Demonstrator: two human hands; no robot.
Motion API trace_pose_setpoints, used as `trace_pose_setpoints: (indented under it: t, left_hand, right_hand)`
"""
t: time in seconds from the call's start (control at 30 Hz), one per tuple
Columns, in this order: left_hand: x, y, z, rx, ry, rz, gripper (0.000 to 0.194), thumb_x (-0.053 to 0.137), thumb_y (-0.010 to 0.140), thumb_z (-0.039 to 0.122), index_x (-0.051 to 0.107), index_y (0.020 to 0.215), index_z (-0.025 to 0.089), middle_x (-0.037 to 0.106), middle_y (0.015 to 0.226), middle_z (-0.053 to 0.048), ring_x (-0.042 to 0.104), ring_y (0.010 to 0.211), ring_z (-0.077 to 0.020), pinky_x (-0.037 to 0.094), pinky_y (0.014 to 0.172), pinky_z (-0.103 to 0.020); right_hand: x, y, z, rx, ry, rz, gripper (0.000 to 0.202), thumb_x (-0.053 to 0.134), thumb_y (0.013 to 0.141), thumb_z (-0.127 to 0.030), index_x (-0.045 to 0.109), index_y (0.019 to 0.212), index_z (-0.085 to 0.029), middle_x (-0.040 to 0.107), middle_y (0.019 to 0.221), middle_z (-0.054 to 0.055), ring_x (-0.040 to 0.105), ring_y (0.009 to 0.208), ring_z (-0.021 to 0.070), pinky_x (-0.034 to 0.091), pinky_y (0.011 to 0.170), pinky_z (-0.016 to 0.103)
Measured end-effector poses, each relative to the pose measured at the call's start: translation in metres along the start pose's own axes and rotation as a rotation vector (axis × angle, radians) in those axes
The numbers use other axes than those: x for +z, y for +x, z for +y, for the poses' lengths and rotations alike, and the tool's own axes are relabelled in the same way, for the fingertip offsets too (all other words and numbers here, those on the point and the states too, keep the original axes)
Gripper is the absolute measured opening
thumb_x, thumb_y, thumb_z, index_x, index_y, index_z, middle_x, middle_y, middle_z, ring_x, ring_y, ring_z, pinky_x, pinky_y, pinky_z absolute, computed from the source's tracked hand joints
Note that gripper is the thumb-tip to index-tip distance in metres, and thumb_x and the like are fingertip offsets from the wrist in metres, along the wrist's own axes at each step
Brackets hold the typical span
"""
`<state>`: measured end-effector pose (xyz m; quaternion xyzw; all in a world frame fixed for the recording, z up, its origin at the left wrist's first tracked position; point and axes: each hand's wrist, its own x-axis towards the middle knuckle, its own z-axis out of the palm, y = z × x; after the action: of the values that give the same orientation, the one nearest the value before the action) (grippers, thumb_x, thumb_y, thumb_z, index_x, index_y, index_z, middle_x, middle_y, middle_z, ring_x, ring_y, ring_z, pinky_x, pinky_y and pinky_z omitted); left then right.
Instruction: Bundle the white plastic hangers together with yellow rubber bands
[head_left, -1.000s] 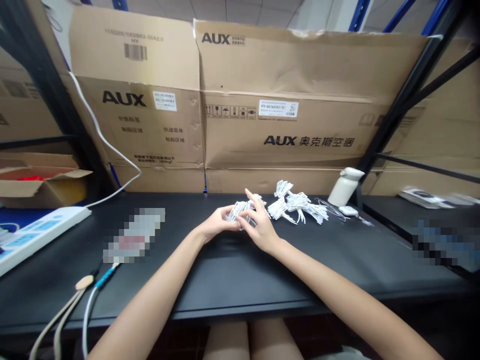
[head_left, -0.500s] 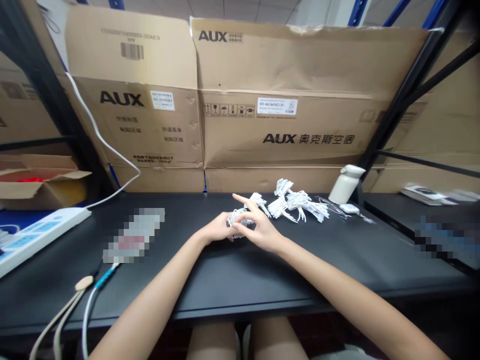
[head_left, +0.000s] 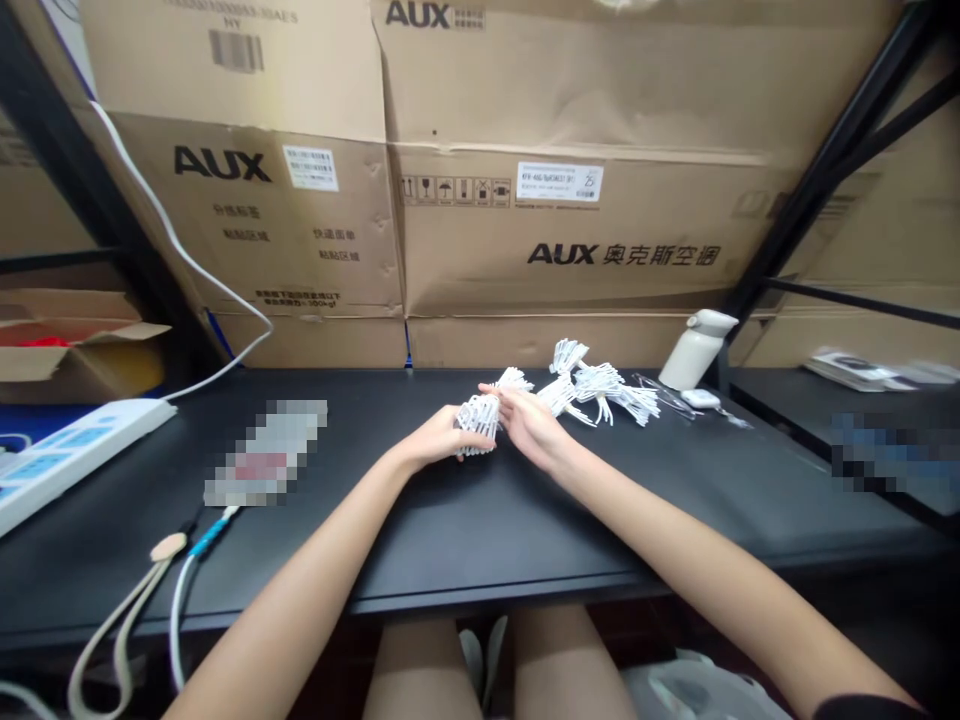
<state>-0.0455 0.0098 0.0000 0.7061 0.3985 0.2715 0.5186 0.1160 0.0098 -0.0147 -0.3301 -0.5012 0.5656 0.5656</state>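
My left hand (head_left: 437,437) is closed round a bundle of thin white strips (head_left: 477,424), its thumb across the front. My right hand (head_left: 532,425) meets the bundle's right side with its fingers drawn together; what exactly the fingertips pinch is hidden. Just behind my right fingers lies another white bundle (head_left: 514,379). Farther back and to the right, several more bundles of white strips (head_left: 600,385) are heaped on the black table (head_left: 450,540).
A white bottle (head_left: 697,350) stands at the back right, with a small white case (head_left: 700,399) before it. On the left are a blurred-out device (head_left: 266,455) on a cable, a power strip (head_left: 82,450) and an open carton (head_left: 75,350). Cardboard (head_left: 465,240) walls the back.
My right hand's raised, spread fingers have come down and together at the bundle's right side. The bundle in my left hand shows more fully. The camera view has tilted slightly downward.
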Motion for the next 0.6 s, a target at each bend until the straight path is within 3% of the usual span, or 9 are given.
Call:
trace_pose_setpoints:
  t: [0.23, 0.4, 0.53, 0.6]
  left_hand:
    - [0.000, 0.000, -0.003, -0.049, -0.105, 0.077, 0.035, 0.076, 0.059, 0.024, 0.071, 0.090, 0.009, 0.072, 0.081, -0.009, 0.063, 0.072, -0.0184, 0.048, 0.058, -0.027]
    - [-0.002, -0.003, -0.004, -0.038, -0.099, -0.012, 0.036, 0.075, 0.063, 0.024, 0.070, 0.096, 0.011, 0.073, 0.092, -0.010, 0.064, 0.076, -0.0195, 0.047, 0.056, -0.025]
    - [-0.003, -0.004, -0.003, -0.035, -0.063, -0.054, 0.033, 0.075, 0.062, 0.023, 0.071, 0.093, 0.011, 0.074, 0.092, -0.010, 0.065, 0.077, -0.0193, 0.047, 0.059, -0.026]
    - [-0.002, -0.004, -0.002, -0.043, -0.064, -0.051, 0.036, 0.075, 0.061, 0.021, 0.071, 0.096, 0.011, 0.074, 0.091, -0.010, 0.066, 0.078, -0.0198, 0.048, 0.060, -0.026]
  right_hand:
    - [-0.005, 0.007, 0.016, 0.112, -0.004, 0.182, 0.014, 0.063, 0.076, -0.032, 0.060, 0.071, -0.019, 0.069, 0.078, 0.006, 0.066, 0.079, 0.0196, 0.053, 0.079, 0.036]
    - [0.000, -0.001, 0.017, -0.096, -0.148, 0.278, 0.018, 0.062, 0.076, -0.036, 0.059, 0.072, -0.019, 0.065, 0.075, 0.002, 0.063, 0.075, 0.0167, 0.052, 0.076, 0.033]
    - [0.004, -0.005, 0.017, -0.002, -0.079, 0.235, 0.023, 0.060, 0.078, -0.039, 0.053, 0.068, -0.020, 0.061, 0.062, 0.000, 0.060, 0.061, 0.0160, 0.051, 0.061, 0.031]
    - [0.004, -0.005, 0.016, -0.035, -0.112, 0.239, 0.022, 0.061, 0.078, -0.039, 0.052, 0.069, -0.020, 0.058, 0.059, -0.001, 0.057, 0.056, 0.0147, 0.050, 0.058, 0.029]
